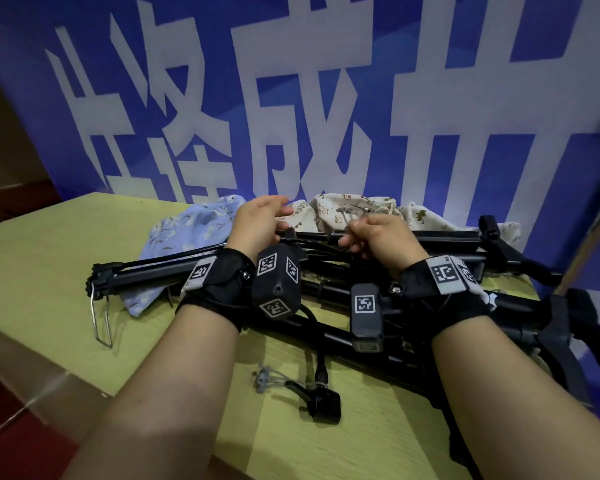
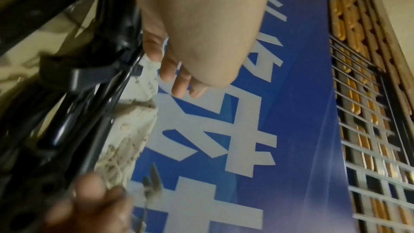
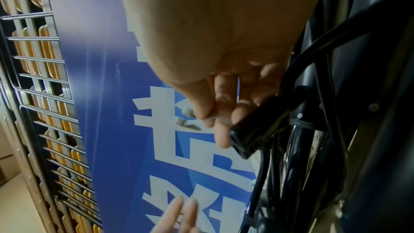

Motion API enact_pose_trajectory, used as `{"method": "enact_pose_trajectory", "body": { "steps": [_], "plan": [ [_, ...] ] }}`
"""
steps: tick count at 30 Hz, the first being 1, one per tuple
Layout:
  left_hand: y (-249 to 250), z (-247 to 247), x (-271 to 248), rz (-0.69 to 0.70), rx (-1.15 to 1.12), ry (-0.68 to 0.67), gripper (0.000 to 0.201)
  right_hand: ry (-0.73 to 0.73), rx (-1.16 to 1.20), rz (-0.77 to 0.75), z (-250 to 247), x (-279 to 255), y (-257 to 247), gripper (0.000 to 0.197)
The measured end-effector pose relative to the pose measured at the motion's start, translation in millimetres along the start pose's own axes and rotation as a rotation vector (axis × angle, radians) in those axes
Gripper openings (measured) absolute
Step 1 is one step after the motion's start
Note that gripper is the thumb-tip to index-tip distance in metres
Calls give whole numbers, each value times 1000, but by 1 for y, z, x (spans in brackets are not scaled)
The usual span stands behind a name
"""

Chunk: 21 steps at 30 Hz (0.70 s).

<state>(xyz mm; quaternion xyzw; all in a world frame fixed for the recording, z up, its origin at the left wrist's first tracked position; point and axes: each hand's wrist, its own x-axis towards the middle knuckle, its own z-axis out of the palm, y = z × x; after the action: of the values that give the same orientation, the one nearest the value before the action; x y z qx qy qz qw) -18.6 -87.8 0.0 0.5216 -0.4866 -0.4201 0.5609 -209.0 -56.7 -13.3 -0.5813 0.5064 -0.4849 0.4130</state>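
Pinching a small grey metal piece (image 3: pixel 178 120) between thumb and forefinger, my right hand (image 1: pixel 378 237) hovers just over the folded black tripods (image 1: pixel 444 237). At its nine o'clock my left hand (image 1: pixel 260 221) hangs loose-fingered, holding nothing. At twelve o'clock lies a cream drawstring bag (image 1: pixel 329 206), on the yellow-green table (image 1: pixel 49 271).

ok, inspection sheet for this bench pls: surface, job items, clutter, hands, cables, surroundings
surface: yellow-green table, wood grain.
job's things: folded black stands piled across the table; small metal parts pinched in the right hand.
clutter: blue flowered cloth and cream printed bag behind the stands; black clamp and clear plastic piece near the front.
hands: left hand open over the stands, holding nothing; right hand pinching the metal parts.
cables: black cable reaches the clamp; far end hidden.
surroundings: blue banner with white characters; metal grille beside it.
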Motion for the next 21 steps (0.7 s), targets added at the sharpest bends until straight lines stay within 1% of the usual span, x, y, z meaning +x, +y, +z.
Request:
{"method": "enact_pose_trajectory", "body": {
  "steps": [1, 3, 6, 8, 10, 12, 16, 18, 19, 20, 21],
  "plan": [
    [-1, -6, 4, 46, 110, 15, 18, 15, 30, 0, 1, 1, 0, 23],
    [-5, -12, 7, 117, 394, -33, 32, 34, 113, 1, 3, 3, -1, 24],
    [-7, -13, 7, 95, 734, -167, 50, 81, 247, 13, 2, 3, -6, 24],
    [-8, -11, 7, 77, 908, -233, 52, 114, 297, 10, 0, 4, -7, 25],
    [-11, -9, 8, 76, 1021, -265, 43, 145, 309, 2, -1, 6, -5, 25],
    [-13, -7, 8, 63, 1091, -271, 38, 179, 305, 0, -1, 7, -3, 26],
    [-17, -5, 11, 68, 1141, -199, 36, 199, 305, 67, -4, 9, 0, 20],
    [-14, -5, 10, 64, 1089, -211, 30, 203, 287, 87, -5, 12, 2, 17],
    [-10, -6, 10, 35, 1031, -226, 26, 211, 274, 83, -5, 14, 4, 19],
    [-6, -8, 12, 18, 1015, -214, 24, 223, 270, 74, -5, 15, 5, 21],
    [2, -9, 13, 5, 954, -173, 25, 230, 284, 71, -4, 15, 5, 20]
  ]
}}
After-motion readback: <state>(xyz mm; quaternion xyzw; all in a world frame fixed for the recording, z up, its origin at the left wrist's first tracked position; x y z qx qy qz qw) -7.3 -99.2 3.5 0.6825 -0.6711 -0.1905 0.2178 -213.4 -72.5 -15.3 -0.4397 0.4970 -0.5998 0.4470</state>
